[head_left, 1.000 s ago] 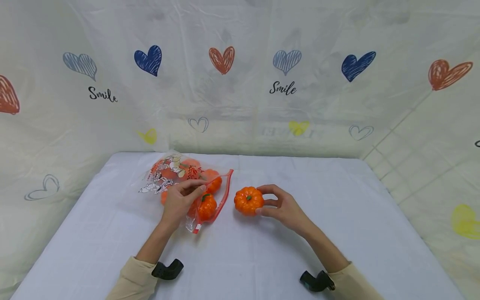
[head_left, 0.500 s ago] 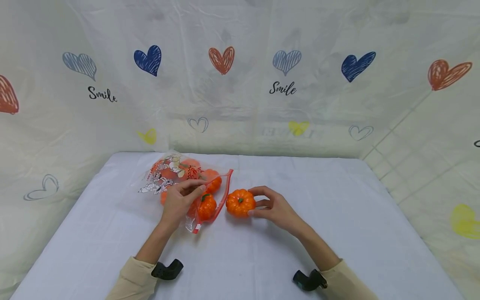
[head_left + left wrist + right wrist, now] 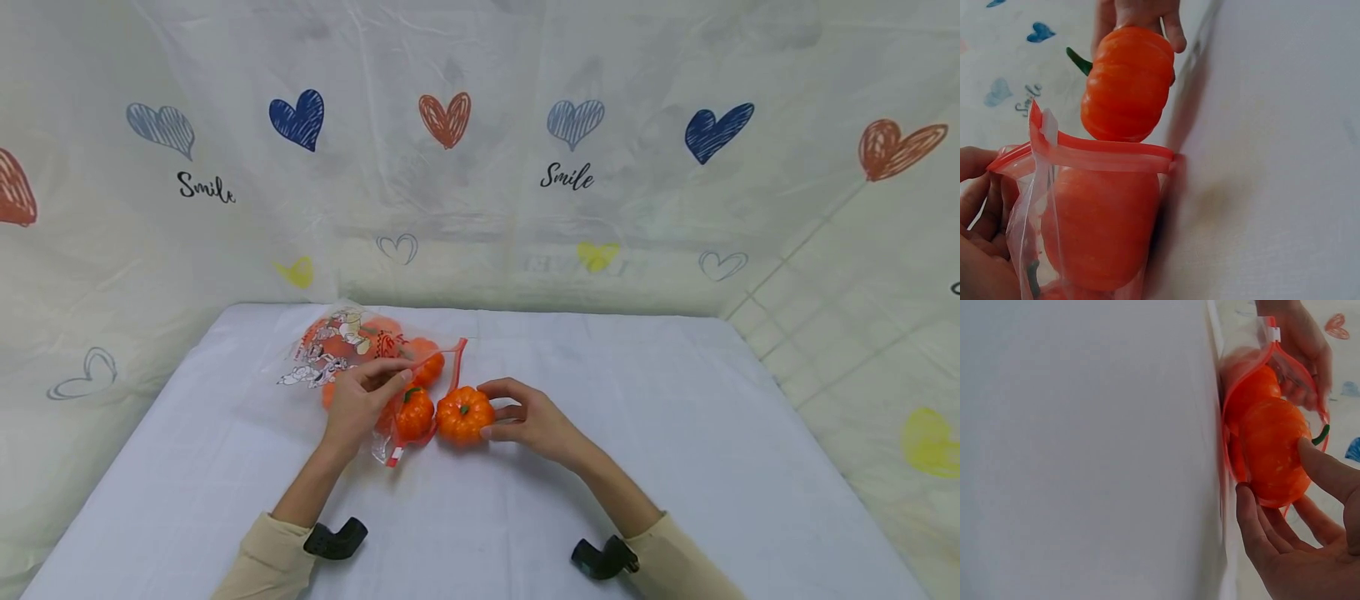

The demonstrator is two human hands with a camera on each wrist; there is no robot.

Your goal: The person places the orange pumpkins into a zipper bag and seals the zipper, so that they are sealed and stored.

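My right hand (image 3: 536, 425) holds a small orange toy pumpkin (image 3: 464, 416) with a green stem, thumb and fingers spread round its right side. The pumpkin is right at the mouth of a clear zip bag (image 3: 1104, 156) with a red rim. With thumb and fingertips my left hand (image 3: 363, 404) pinches the upper edge of that mouth, so the bag gapes towards the right. Inside, several more orange pumpkins show through the printed plastic; one pumpkin (image 3: 415, 414) sits just within the opening. In the right wrist view the held pumpkin (image 3: 1275, 450) overlaps the bag's red rim.
A white cloth (image 3: 637, 400) covers the table. Behind it hangs a pale curtain (image 3: 480, 183) printed with hearts and "Smile". Black wrist cameras (image 3: 335, 539) are strapped at both beige sleeves, close over the table's near part.
My right hand has carried the pumpkin leftward and slightly nearer to me, from beside the bag to its mouth. The left hand and the bag have stayed in place.
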